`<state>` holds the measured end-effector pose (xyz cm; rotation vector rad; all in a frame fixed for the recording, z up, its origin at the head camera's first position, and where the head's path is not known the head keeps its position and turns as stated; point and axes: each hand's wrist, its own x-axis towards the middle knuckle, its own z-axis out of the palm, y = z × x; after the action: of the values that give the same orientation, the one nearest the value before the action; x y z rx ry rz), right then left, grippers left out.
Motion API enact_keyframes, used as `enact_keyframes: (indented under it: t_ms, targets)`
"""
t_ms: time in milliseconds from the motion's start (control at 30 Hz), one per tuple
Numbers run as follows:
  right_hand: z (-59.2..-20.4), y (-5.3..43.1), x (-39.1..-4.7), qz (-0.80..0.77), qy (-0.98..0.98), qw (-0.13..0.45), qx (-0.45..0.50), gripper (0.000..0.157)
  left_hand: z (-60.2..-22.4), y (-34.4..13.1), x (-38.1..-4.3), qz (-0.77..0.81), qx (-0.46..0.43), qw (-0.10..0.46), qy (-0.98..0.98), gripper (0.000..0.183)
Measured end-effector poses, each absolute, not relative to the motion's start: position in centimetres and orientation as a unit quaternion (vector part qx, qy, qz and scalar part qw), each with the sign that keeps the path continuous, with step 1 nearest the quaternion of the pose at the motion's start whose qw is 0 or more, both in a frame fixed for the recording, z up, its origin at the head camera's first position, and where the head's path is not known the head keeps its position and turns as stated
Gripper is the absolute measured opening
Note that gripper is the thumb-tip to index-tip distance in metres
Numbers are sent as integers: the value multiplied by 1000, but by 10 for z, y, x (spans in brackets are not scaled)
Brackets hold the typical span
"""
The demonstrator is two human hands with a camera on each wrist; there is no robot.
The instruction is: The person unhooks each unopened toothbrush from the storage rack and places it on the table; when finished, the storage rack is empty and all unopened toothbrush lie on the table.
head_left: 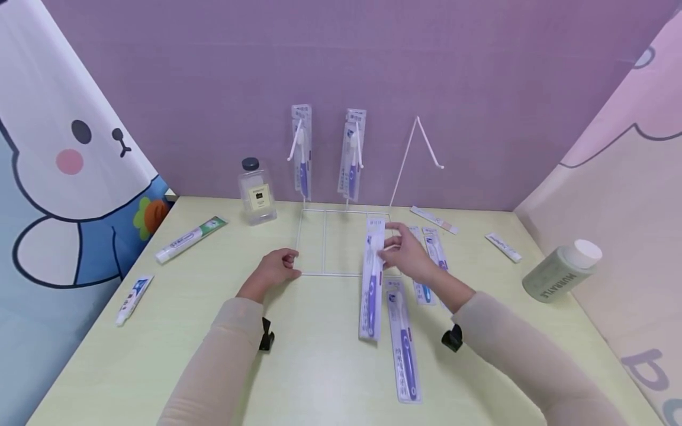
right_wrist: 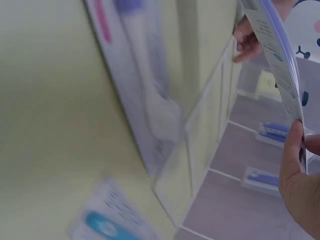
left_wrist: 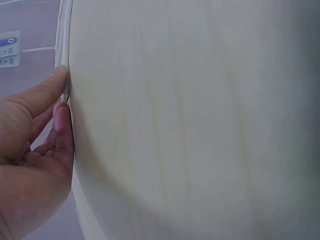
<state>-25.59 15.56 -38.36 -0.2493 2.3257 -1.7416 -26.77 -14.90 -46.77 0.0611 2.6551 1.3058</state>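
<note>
My left hand (head_left: 274,269) pinches the front left corner of a white wire display rack (head_left: 324,242), its base flat on the table; the left wrist view shows thumb and finger at the wire. Between the thumb and fingers of my right hand (head_left: 407,251) is the upper end of a packaged purple toothbrush (head_left: 372,284), held upright over the base's front right part. Packaged toothbrushes hang on the left hook (head_left: 302,171) and middle hook (head_left: 351,171); the right hook (head_left: 430,142) is bare. Another purple toothbrush pack (head_left: 406,349) lies in front, and a blue one (head_left: 424,291) lies under my right wrist.
At the back left stands a clear bottle with a black cap (head_left: 258,195). Two toothpaste tubes, one green and white (head_left: 192,239) and one smaller (head_left: 133,300), lie left. Rightward are small slim packets (head_left: 434,219) and a grey-green bottle (head_left: 556,275). A purple curtain (head_left: 479,118) backs the table.
</note>
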Motion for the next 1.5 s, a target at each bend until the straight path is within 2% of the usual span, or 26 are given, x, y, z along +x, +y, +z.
enact_keyframes:
  t_ms: [200,367,533,800,1100,1500]
  targets:
    - [-409,157,-237,-620,768,155,-42,60,-469,-149,-268,440,19,93,893,49]
    - [-423,160,-226,-629,755,177,-46,58,-469,-149,-269,440,20,92,893,48]
    - [-431,162,-220,-602,772,198,-46,63,-466,-149,-268,442,19,95,892,49]
    - [-437,156,-214,-489,848,203,-30,67,-464,-150,-267,440,17,96,893,49]
    - [-438,151,-211,-450,864,223,-28,65,-463,-149,-266,439,18,95,893,49]
    - [-426,150,-213,-336,910,238,-46,65,-467,-149,-269,443,14,100,891,48]
